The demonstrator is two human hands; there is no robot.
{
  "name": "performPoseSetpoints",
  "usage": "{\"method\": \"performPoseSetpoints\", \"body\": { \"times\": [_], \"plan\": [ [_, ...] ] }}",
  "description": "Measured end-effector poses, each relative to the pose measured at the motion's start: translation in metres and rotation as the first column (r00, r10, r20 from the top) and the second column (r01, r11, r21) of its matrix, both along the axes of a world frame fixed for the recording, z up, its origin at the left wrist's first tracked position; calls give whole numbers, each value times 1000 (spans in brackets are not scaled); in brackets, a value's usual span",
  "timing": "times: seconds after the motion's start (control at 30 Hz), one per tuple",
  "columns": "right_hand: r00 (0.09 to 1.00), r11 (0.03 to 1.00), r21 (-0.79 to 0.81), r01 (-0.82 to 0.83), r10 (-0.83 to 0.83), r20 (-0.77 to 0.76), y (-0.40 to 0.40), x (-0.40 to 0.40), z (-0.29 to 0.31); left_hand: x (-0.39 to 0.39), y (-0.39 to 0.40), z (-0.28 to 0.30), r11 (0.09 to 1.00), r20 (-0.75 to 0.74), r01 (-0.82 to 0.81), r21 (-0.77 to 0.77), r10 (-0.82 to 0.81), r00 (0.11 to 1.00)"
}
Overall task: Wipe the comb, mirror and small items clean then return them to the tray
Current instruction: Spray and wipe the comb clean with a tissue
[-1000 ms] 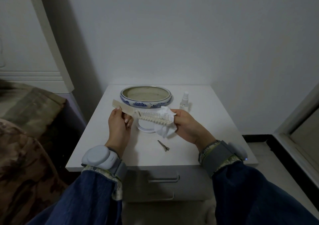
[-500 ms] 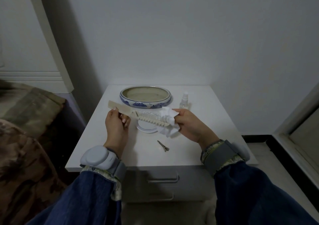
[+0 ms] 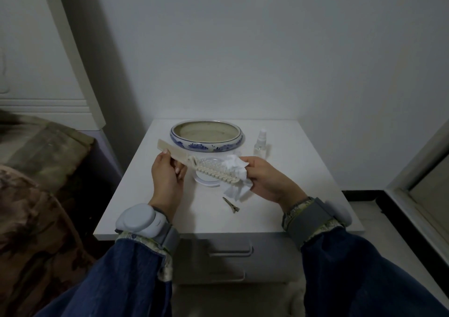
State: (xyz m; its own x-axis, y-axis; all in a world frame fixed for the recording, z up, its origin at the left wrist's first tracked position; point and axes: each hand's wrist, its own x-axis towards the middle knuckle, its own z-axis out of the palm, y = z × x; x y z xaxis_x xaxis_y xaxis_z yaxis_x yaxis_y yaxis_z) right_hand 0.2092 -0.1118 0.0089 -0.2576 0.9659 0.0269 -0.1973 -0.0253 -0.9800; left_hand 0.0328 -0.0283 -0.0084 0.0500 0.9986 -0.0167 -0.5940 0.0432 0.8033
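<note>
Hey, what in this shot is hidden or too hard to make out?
Head view only:
- Mirror: mostly covered by the comb held above it.
- Comb's far end: wrapped in the tissue that the right hand grips.
- Left hand: fingertips hidden behind the comb handle.
- Spray bottle: any label too small and dim to read.
- Hair clip: cleanliness too small to judge.

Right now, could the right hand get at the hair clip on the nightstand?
Probably yes, though not freely: the hair clip lies uncovered just below the right hand, but that hand grips a tissue wrapped around the comb.
</note>
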Motion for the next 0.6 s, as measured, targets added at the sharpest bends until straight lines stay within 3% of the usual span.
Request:
{"method": "performPoseSetpoints", "body": {
  "times": [0.43, 0.5, 0.6],
  "plan": [
    [933, 953, -13, 302, -298, -199, 12, 4, -2, 1, 0, 3, 998, 32, -49, -27, 50, 998],
    [930, 943, 1, 334, -329, -164, 10, 10, 1, -1, 1, 3, 997, 42, -63, -36, 65, 997],
    [972, 971, 47, 235, -235, -3, 2, 13, 1, -2, 2, 4, 994, 81, -88, -58, 93, 992]
  ]
}}
